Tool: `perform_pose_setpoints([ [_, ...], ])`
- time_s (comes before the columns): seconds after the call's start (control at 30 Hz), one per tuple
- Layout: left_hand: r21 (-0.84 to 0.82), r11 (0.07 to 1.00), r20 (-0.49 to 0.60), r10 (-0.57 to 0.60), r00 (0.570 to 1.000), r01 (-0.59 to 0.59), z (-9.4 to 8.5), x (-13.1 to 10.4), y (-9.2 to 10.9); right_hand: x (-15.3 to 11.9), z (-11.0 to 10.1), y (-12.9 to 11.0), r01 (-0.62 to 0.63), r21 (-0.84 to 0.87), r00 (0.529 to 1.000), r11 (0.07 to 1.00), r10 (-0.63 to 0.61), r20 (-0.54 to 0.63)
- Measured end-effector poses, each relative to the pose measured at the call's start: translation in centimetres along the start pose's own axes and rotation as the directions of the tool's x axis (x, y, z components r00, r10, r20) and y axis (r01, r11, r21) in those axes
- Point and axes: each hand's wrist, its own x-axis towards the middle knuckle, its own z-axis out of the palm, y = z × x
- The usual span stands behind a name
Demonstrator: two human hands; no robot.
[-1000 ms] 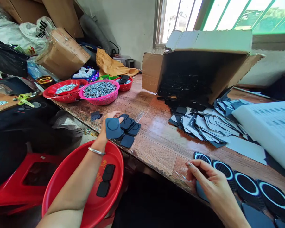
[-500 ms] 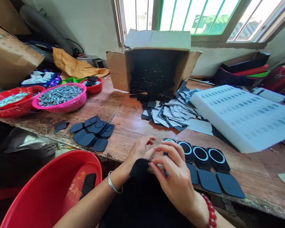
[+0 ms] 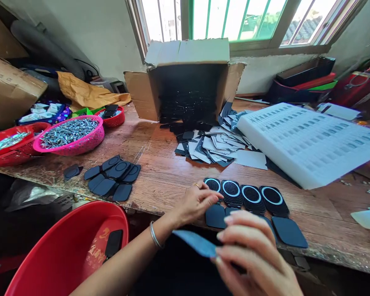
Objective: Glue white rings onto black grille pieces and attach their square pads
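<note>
My right hand (image 3: 249, 250), blurred and close to the camera, pinches a thin blue-grey sheet (image 3: 195, 242) by one end between thumb and fingers. The sheet is tilted above my dark lap. My left hand (image 3: 199, 203) is over the table's front edge, thumb and forefinger stretched toward the leftmost black folding pad (image 3: 215, 216). Its fingertips overlap the pad's hinge side; whether they touch it I cannot tell. Several such pads lie opened in a row, with pale rings on their upper halves (image 3: 251, 198) and plain lower halves (image 3: 289, 231). My right hand hides part of the row.
Left of my hands lies a pile of black pads (image 3: 115, 174). A red basin (image 3: 70, 246) stands below the edge. Behind are a pink basket (image 3: 92, 137) of metal parts, an open carton (image 3: 142, 94), loose sheets (image 3: 217, 146) and a white foam block (image 3: 283, 152).
My hands have parted: the left moved right and forward to the row of pads, the right came down and nearer with the sheet. The dark piece by my left hand no longer shows there.
</note>
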Motion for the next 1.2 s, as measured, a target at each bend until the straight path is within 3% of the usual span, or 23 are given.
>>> perform_pose_setpoints([
  [0.07, 0.225, 0.973, 0.099, 0.034, 0.994, -0.055, 1.0, -0.9, 0.4, 0.3, 0.0, 0.9, -0.149, 0.037, 0.985, 0.988, 0.151, -0.080],
  [0.1, 0.290, 0.956, 0.099, 0.017, 0.995, -0.046, 1.3, -1.3, 0.6, 0.3, 0.1, 1.5, -0.227, 0.070, 0.965, 0.971, 0.234, -0.117],
  [0.17, 0.344, 0.939, 0.064, -0.020, 0.998, -0.003, 1.5, -2.0, 0.8, 0.2, 0.5, 2.7, -0.387, 0.155, 0.900, 0.909, 0.409, -0.150],
  [0.23, 0.351, 0.936, 0.022, -0.027, 0.999, 0.017, 0.9, -2.6, 0.6, -0.2, 0.8, 4.0, -0.537, 0.247, 0.805, 0.806, 0.578, -0.136],
  [0.33, 0.311, 0.947, -0.065, -0.063, 0.996, 0.080, -0.9, -3.3, -0.4, -0.7, 1.2, 5.8, -0.689, 0.404, 0.632, 0.601, 0.772, -0.069],
  [0.43, 0.217, 0.949, -0.188, -0.188, 0.964, 0.227, -3.1, -3.9, -1.6, -0.8, 1.9, 7.2, -0.749, 0.540, 0.472, 0.383, 0.881, 0.030],
  [0.53, 0.104, 0.935, -0.239, -0.307, 0.921, 0.338, -5.2, -4.5, -2.2, -0.8, 2.9, 8.1, -0.777, 0.591, 0.362, 0.216, 0.922, 0.139],
  [0.6, -0.050, 0.915, -0.206, -0.403, 0.892, 0.401, -6.2, -4.8, -2.1, -0.7, 3.7, 8.4, -0.794, 0.594, 0.310, 0.134, 0.928, 0.205],
  [0.7, -0.428, 0.767, -0.002, -0.530, 0.848, 0.478, -7.1, -5.4, -1.7, -0.4, 4.8, 8.4, -0.804, 0.592, 0.278, 0.059, 0.917, 0.286],
  [0.77, -0.628, 0.613, 0.129, -0.526, 0.841, 0.480, -7.2, -5.9, -1.6, -0.1, 5.4, 8.3, -0.807, 0.589, 0.276, 0.038, 0.906, 0.320],
  [0.9, -0.772, 0.423, 0.291, -0.428, 0.856, 0.474, -7.1, -6.9, -1.4, 0.7, 6.2, 7.7, -0.821, 0.571, 0.248, -0.005, 0.897, 0.365],
  [1.07, -0.780, 0.377, 0.379, -0.350, 0.857, 0.499, -7.0, -7.2, -1.2, 1.1, 6.8, 7.2, -0.854, 0.514, 0.205, -0.080, 0.857, 0.474],
  [1.2, -0.769, 0.380, 0.408, -0.328, 0.852, 0.515, -7.0, -7.2, -1.1, 0.8, 7.0, 7.0, -0.881, 0.469, 0.204, -0.064, 0.843, 0.498],
])
